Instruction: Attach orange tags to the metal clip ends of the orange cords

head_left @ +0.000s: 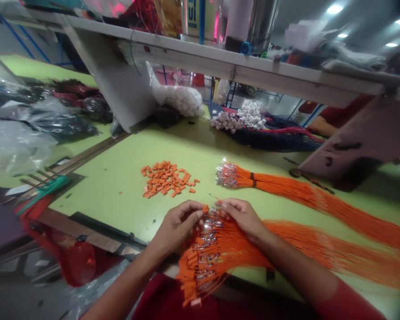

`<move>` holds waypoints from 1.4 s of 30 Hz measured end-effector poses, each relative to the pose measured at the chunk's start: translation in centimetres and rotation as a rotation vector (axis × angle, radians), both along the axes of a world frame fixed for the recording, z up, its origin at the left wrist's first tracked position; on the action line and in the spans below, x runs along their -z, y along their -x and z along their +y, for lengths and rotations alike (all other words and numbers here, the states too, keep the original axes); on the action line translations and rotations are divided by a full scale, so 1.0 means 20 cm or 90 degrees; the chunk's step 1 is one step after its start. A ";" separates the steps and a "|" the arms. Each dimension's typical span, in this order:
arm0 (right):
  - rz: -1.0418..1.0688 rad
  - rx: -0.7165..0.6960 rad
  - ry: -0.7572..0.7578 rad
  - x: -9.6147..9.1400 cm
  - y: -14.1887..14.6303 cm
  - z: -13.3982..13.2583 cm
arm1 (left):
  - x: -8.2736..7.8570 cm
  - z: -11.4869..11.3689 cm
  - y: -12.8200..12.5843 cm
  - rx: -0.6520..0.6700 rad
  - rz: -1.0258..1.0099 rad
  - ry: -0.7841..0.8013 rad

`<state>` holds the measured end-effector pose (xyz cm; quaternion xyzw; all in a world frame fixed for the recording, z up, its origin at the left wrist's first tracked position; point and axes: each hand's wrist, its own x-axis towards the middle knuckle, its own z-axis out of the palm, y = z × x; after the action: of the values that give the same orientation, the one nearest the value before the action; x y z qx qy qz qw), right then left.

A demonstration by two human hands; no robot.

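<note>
Between thumb and forefinger, my left hand (182, 222) pinches a small orange plastic connector housing (205, 208). Opposite it, my right hand (242, 215) pinches an orange wire (219, 202) whose bare metal terminal points left, apart from the housing. Beneath both hands spreads a loose bundle of orange wires (240, 249) with shiny metal ends, and several of them at the near left carry orange housings (190, 271). A pile of loose orange housings (168, 178) lies beyond my left hand. Farther right rests a second orange wire bundle (286, 193), tied with black bands.
A shelf (220, 55) crosses above the green table (120, 178). Dark wires with white connectors (240, 118) and a bag of white parts (183, 100) lie under it. Plastic bags (26, 133) cover the left side, near a red and green fixture (53, 186). Another person's arm (323, 126) shows behind.
</note>
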<state>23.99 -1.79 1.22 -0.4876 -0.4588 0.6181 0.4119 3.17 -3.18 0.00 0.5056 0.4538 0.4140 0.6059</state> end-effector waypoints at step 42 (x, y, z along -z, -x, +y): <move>-0.399 -0.170 -0.601 -0.06 0.09 -0.04 | -0.01 -0.07 0.04 -0.025 0.031 -0.114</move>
<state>22.28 -2.57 2.46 -0.3490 -0.8421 0.2195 0.3476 2.43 -4.51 0.27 0.5587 0.4393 0.4519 0.5391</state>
